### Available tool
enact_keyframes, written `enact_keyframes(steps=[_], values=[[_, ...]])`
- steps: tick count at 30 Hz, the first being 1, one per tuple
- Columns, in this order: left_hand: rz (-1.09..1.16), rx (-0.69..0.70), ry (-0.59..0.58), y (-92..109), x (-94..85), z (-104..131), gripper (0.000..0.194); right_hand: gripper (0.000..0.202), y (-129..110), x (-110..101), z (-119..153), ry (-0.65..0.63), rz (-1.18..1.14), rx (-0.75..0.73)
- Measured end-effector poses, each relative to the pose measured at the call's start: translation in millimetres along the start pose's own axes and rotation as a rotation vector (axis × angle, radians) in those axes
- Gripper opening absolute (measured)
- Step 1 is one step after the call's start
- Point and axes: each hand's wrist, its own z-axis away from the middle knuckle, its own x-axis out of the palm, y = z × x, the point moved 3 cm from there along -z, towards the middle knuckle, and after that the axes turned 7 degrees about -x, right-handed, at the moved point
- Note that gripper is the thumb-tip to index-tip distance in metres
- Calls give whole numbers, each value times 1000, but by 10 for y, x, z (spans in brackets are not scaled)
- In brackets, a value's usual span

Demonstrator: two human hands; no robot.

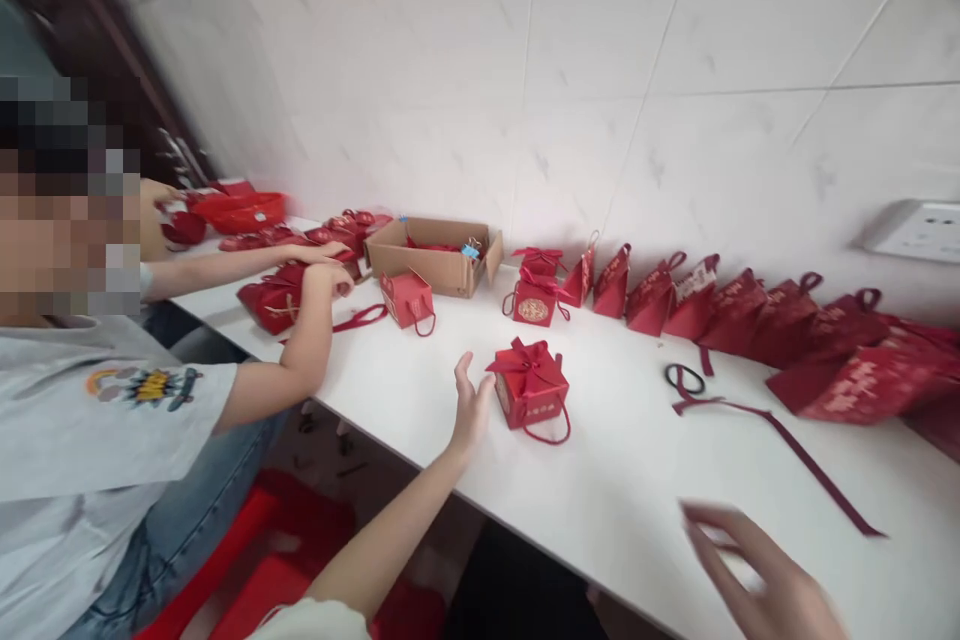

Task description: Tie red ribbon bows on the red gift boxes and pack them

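Observation:
A small red gift box with a ribbon bow on top and a cord handle at its side stands upright on the white table. Just left of the box is my left hand, its thumb and fingers apart and no object in it. I cannot tell whether its fingertips touch the box. Slightly blurred, my right hand is over the front right of the table, with a gap between thumb and fingers and nothing visible in it. A loose dark red ribbon and a black ring-shaped loop lie beyond it.
Several red pointed bags line the wall. More red boxes and an open cardboard box stand farther back. At left, a co-worker's hands are at a red package; a wall socket is at right.

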Motion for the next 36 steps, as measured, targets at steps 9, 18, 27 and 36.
enact_keyframes(steps=[9, 18, 27, 36], values=[[222, -183, -206, -143, 519, -103, 43, 91, -264, 1156, -896, -348, -478, 68], [-29, -57, -175, -319, 17, 463, 29, 46, 191, 521, -322, 118, -510, 310], [-319, -14, -433, -57, 403, 233, 21, 50, -194, 554, -206, -161, -274, 339], [-326, 1, -606, -28, 468, 445, 27, 38, -290, 687, -312, -163, -584, 420]])
